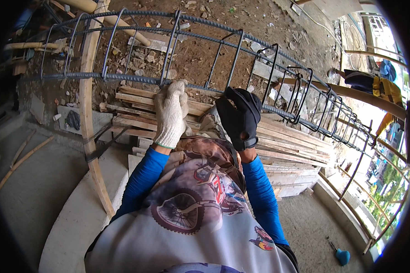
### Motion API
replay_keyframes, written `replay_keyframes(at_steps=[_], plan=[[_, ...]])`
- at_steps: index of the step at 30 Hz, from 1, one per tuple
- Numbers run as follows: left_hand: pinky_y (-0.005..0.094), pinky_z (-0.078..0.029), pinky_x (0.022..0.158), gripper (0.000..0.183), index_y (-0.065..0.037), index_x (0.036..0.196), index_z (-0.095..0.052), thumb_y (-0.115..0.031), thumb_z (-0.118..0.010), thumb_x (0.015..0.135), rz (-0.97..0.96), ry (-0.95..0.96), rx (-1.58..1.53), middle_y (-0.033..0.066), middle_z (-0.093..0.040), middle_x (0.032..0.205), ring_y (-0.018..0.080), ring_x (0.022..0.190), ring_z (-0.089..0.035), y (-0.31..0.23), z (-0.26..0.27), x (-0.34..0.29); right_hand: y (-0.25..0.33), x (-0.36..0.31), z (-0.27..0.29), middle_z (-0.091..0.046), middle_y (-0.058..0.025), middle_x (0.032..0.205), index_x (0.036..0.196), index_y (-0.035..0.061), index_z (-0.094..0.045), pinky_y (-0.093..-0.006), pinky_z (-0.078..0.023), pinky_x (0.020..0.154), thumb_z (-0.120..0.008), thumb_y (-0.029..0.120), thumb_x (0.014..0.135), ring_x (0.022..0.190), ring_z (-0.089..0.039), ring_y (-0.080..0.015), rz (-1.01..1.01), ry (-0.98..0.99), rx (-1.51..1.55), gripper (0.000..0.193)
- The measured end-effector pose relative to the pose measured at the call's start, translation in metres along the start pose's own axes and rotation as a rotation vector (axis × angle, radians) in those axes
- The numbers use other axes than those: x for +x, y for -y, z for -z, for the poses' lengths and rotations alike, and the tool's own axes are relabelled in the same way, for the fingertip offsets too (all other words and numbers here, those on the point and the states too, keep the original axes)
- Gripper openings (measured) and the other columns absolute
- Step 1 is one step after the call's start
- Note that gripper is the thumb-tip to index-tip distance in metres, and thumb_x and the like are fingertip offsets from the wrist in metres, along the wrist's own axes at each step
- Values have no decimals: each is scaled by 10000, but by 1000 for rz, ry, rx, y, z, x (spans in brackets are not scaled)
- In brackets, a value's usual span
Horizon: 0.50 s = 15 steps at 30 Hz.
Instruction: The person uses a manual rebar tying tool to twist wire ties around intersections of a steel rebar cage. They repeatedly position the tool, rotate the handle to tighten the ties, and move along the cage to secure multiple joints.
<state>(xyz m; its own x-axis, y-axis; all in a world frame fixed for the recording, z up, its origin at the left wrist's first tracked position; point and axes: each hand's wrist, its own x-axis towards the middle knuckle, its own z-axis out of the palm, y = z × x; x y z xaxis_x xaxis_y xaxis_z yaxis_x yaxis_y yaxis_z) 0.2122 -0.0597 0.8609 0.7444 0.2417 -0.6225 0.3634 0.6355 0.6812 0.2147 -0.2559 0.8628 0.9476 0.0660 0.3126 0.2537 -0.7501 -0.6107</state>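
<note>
A long cage of steel rebar point(136, 78) stretches across in front of me, its ribbed bars tied together by square stirrups point(170, 43). My left hand point(171, 109), in a white knit glove, is closed at the cage's near lower bar, beside the foot of a stirrup. To its right, my right hand point(239, 116), in a black glove, is also closed, its knuckles against that same bar near another stirrup. Whatever the fingers of either hand hold is hidden from this angle.
Stacked wooden planks point(291, 145) lie below the cage. An upright timber post point(87, 100) stands on the left. Beyond is rubble-strewn soil point(196, 59). Another person point(382, 86) in yellow and dark clothing is at far right, near bamboo poles point(351, 98). A blue object point(343, 257) rests lower right.
</note>
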Motion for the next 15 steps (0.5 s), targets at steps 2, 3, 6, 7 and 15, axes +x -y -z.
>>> replay_keyframes(at_steps=[2, 3, 6, 7, 15], plan=[[241, -209, 400, 192, -44, 1068, -749, -169, -614, 1012, 9, -11, 6, -73, -484, 624, 34, 445, -337, 0, 0, 0, -2, -1, -1, -748, -87, 1011, 1077, 103, -802, -443, -458, 937, -853, 225, 803, 970, -666, -310, 25, -14, -7, 304], [241, -209, 400, 194, -42, 1070, -749, -163, -609, 1010, 21, -14, 12, -72, -484, 624, 35, 445, -337, 0, 0, 1, -2, -1, -1, -748, -86, 1010, 1078, 106, -803, -441, -457, 933, -854, 227, 802, 967, -665, -310, 15, -14, -6, 306], [245, -260, 391, 160, -79, 1090, -715, -215, -657, 1029, 35, -12, 15, -67, -463, 614, 48, 427, -350, -1, -1, 0, -2, -2, -1, -745, -83, 1004, 1082, 111, -805, -438, -454, 927, -859, 232, 799, 963, -662, -309, -14, -17, 8, 313], [244, -245, 392, 166, -63, 1086, -725, -185, -640, 1010, 26, -7, 15, -69, -467, 616, 44, 433, -345, -1, -1, 0, -2, -2, -1, -744, -83, 1003, 1084, 112, -805, -437, -454, 928, -860, 234, 798, 963, -660, -309, -19, -22, 21, 316], [244, -222, 381, 216, -31, 1108, -733, -137, -622, 956, -20, 15, -51, -62, -462, 631, 49, 440, -337, 4, 4, 3, 2, -3, -3, -730, -83, 1008, 1099, 134, -805, -460, -447, 949, -877, 264, 766, 978, -649, -323, -29, -19, -22, 364]])
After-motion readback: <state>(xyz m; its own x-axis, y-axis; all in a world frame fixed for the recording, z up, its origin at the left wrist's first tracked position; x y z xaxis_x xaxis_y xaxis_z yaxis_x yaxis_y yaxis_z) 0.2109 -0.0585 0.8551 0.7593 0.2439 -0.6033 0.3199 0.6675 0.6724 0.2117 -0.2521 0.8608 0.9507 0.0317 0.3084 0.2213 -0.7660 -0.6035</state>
